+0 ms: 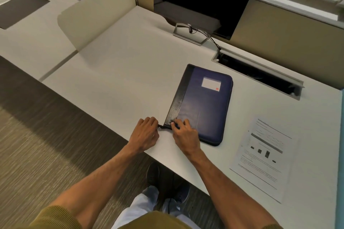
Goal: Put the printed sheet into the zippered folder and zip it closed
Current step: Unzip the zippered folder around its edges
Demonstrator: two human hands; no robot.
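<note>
Fingers of left hand (144, 134) pinched zipper pull (161, 127) at near-left corner of zippered folder (202, 106). Right hand (184, 134) fingers curled on same corner, gripping it. Folder lay flat on desk (121, 72); printed sheet (264, 158) lay outside, near its right side.

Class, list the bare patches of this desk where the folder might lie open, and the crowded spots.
Widest bare patch: left of the folder, bordered by the divider, the monitor stand and the front edge. A strip runs between folder and printed sheet. Crowded: the folder's near corner, where left hand and right hand meet.
</note>
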